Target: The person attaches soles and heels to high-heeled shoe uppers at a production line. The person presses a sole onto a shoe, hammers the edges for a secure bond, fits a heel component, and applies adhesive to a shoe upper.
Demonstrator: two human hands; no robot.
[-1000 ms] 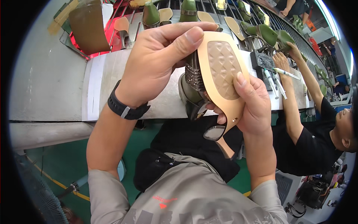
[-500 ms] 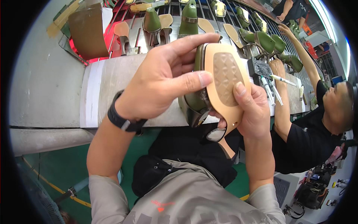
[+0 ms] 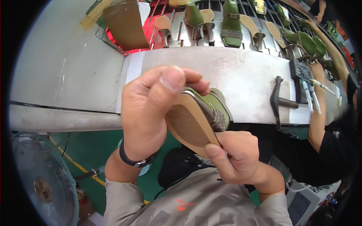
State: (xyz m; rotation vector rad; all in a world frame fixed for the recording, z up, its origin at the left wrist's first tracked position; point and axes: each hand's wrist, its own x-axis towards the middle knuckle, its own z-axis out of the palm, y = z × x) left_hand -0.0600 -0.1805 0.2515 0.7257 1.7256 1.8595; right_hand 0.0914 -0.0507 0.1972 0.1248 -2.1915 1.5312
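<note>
Between my two hands is a green high-heeled sandal, tilted so its tan outsole (image 3: 190, 120) faces me and a glittering strap (image 3: 218, 118) shows on the far side. My left hand (image 3: 149, 98) wraps around the toe end, its palm against the sole's edge, the thumb raised over the toe and the fingertips curled onto the upper. Farther back along the shoe, my right hand (image 3: 239, 158) grips the narrow part, thumb on the outsole. The heel is hidden behind the right hand.
A hammer (image 3: 277, 100) lies on the pale bench (image 3: 256, 79), right of the shoe. Beyond it are a dark grey block (image 3: 301, 69), syringes (image 3: 308, 96) and a co-worker's arm (image 3: 316, 124). Green sandals (image 3: 231, 26) and loose soles stand along the rollers. A fan (image 3: 45, 184) is lower left.
The sandal has turned and tipped, its toe swinging left and lower. My left hand has shifted around the toe, and its thumb has lifted from the outsole. The hammer has come into sight.
</note>
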